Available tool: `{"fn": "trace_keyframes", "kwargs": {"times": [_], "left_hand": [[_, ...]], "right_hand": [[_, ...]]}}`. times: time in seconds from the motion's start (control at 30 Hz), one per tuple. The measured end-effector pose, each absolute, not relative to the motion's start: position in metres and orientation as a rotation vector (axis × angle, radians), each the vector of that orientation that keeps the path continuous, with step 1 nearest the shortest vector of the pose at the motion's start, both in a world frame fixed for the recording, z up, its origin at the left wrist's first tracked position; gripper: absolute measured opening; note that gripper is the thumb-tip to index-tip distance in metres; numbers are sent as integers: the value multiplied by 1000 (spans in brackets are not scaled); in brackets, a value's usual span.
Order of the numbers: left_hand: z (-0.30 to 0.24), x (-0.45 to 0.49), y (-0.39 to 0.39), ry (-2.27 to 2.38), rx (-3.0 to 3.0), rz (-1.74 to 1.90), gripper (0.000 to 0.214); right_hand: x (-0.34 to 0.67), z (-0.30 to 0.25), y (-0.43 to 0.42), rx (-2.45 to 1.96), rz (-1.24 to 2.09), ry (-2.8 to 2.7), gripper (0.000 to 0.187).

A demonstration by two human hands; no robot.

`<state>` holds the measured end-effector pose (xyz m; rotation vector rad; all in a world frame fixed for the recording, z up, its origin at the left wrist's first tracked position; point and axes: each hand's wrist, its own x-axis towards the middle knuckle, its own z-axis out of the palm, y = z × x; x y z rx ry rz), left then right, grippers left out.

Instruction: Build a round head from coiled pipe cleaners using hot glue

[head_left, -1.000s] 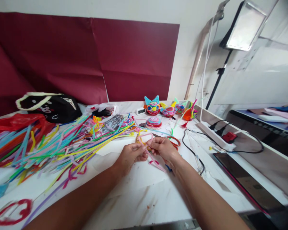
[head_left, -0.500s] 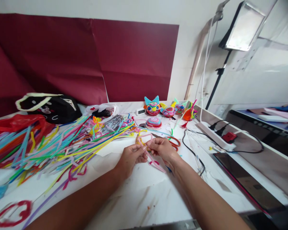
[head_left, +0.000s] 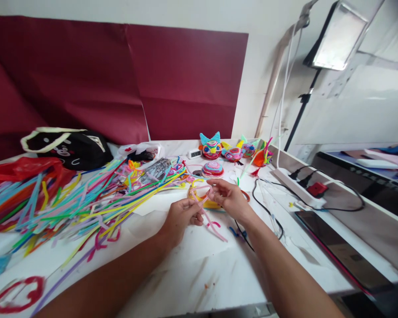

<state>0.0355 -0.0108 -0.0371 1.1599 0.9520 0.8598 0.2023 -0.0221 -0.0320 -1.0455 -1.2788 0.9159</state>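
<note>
A pink pipe cleaner (head_left: 215,230) is bent into a small loop at its upper end, and its tail slants down to the right. My left hand (head_left: 184,217) pinches it where the strands cross below the loop. At the loop's right side, the fingertips of my right hand (head_left: 231,199) are closed on the same pipe cleaner. Behind the fingers lies a yellow piece (head_left: 212,205), mostly covered. Scissors with an orange handle (head_left: 246,195) are largely hidden by my right hand. A short dark pink bit (head_left: 214,224) lies under the tail.
Many loose pipe cleaners (head_left: 96,207) spread across the left. Finished pipe-cleaner figures (head_left: 211,149) and a round striped piece (head_left: 212,169) stand at the back. A power strip (head_left: 300,189), a black cable (head_left: 274,221) and a phone (head_left: 341,251) lie on the right.
My right hand has moved slightly up and right, from the crossing to the loop's side. The yellow piece behind and a blue bit on the table show more. My left hand stays put.
</note>
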Motion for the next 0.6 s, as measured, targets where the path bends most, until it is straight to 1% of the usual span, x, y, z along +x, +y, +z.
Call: {"fn": "trace_keyframes", "kwargs": {"times": [0.17,0.3,0.4,0.47,0.6], "left_hand": [[-36,33,-7,907,1126,928,27],[-35,30,-4,868,1102,1028,30],[-33,29,-3,839,1103,1036,32],[-33,30,-3,838,1103,1031,32],[-34,30,-2,849,1096,1023,33]], "right_hand": [[205,-29,-24,-1105,998,-1241,37],[196,-30,-32,-1094,1187,-1395,37],[189,-31,-36,-1057,1310,-1456,36],[188,-32,-36,-1072,1299,-1455,32],[191,-36,-31,-1109,1137,-1449,29]]}}
